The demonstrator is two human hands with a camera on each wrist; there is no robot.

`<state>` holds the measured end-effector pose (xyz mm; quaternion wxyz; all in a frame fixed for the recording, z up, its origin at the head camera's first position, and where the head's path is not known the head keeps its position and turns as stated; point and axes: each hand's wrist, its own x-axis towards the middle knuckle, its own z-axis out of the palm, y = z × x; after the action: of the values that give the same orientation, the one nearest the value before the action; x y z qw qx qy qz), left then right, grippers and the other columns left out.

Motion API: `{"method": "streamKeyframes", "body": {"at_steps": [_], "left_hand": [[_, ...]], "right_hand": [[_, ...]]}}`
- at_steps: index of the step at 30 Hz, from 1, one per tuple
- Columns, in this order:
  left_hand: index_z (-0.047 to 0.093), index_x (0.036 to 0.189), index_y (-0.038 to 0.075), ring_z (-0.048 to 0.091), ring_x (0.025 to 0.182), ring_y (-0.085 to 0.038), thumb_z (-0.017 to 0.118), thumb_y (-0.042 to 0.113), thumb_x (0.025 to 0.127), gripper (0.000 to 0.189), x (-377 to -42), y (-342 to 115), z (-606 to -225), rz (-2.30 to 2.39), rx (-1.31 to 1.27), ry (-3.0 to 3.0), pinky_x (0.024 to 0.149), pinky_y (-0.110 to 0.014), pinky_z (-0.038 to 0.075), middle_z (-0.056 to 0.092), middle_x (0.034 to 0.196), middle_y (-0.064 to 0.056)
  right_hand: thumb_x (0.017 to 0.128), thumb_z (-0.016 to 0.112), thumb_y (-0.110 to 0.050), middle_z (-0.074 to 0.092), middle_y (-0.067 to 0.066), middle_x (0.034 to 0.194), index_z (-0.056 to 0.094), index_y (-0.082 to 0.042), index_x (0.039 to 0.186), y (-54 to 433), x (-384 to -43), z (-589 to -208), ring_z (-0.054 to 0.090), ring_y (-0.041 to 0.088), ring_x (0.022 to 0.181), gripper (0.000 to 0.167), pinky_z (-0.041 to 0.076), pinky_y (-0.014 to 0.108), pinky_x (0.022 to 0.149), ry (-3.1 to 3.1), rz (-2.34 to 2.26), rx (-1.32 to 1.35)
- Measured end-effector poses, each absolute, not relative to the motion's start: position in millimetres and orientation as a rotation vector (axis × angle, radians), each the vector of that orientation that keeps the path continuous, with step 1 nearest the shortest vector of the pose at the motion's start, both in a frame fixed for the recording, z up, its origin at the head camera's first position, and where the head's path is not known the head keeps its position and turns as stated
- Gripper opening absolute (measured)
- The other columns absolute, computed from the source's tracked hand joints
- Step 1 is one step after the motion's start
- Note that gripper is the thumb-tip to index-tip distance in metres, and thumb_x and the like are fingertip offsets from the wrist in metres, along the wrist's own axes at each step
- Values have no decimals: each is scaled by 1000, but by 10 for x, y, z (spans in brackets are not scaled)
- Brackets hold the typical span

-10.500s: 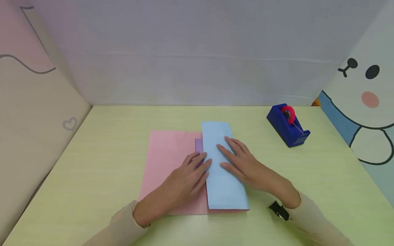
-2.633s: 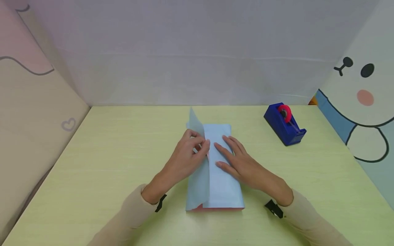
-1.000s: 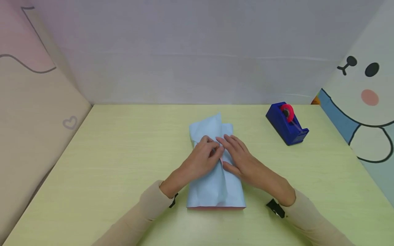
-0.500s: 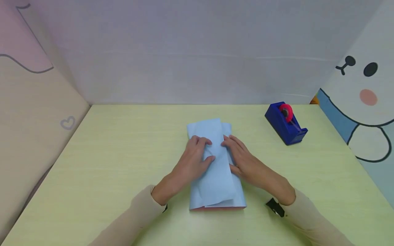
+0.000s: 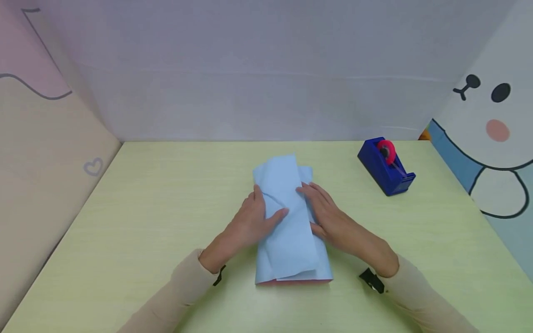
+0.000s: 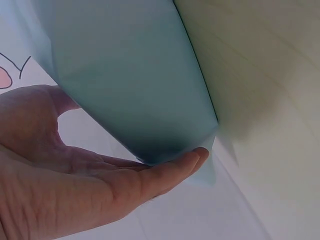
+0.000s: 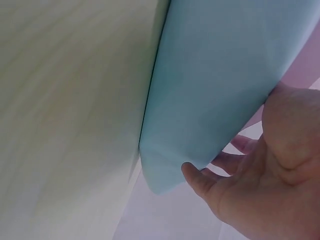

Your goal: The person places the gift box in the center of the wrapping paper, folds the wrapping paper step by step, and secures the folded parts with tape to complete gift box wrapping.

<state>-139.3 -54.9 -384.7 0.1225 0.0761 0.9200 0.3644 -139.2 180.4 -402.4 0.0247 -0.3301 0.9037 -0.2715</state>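
Note:
A long parcel wrapped in light blue paper lies lengthwise on the table, the paper's pink underside peeking out at its near end. The left flap overlaps the right one, and its far corner juts up slightly. My left hand lies along the parcel's left side, thumb on top of the flap and fingers down the edge. In the left wrist view a straight finger touches the paper. At the flap's right edge, my right hand rests fingertips on the paper. Whatever is inside is hidden by the wrapping.
A blue tape dispenser with a red-cored roll stands at the back right of the pale wooden table. A plain light wall rises behind the table, and printed panels flank it.
The left paper flap, spread flat and pink side up at first, has folded rightward over the parcel. My left hand has released the flap's edge and shifted to the left side.

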Motion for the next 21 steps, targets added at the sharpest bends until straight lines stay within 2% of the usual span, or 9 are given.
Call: {"method": "streamKeyframes", "body": {"at_steps": [6, 11, 16, 21], "left_hand": [[2, 159, -11, 29, 150, -40, 55, 43, 105, 93, -1404, -559, -3862, 1160, 241, 2639, 116, -53, 35, 21, 164, -30], [-3, 159, -9, 21, 153, -37, 52, 34, 108, 87, -1421, -550, -3892, 1262, 313, 2603, 119, -53, 30, 13, 167, -27], [-2, 160, -9, 18, 153, -41, 53, 30, 108, 84, -1427, -539, -3921, 1234, 380, 2620, 119, -54, 28, 8, 167, -29], [1, 162, -4, 18, 152, -45, 52, 34, 108, 83, -1407, -524, -3911, 1162, 395, 2642, 118, -57, 29, 6, 166, -33]], "right_hand": [[102, 59, -13, 22, 18, 165, 18, -2, 159, 1800, -1395, -4031, 13, 41, 153, 71, 23, 61, 119, 2798, -837, -1075], [102, 58, -11, 21, 17, 166, 15, 0, 160, 1805, -1392, -4026, 14, 41, 153, 73, 22, 59, 120, 2798, -834, -1119], [102, 56, -9, 22, 19, 166, 15, -2, 161, 1792, -1379, -4018, 15, 42, 153, 72, 24, 61, 119, 2817, -803, -1109], [103, 56, -8, 24, 22, 164, 18, 1, 160, 1789, -1357, -3998, 15, 43, 153, 70, 27, 61, 117, 2836, -764, -1096]]}}
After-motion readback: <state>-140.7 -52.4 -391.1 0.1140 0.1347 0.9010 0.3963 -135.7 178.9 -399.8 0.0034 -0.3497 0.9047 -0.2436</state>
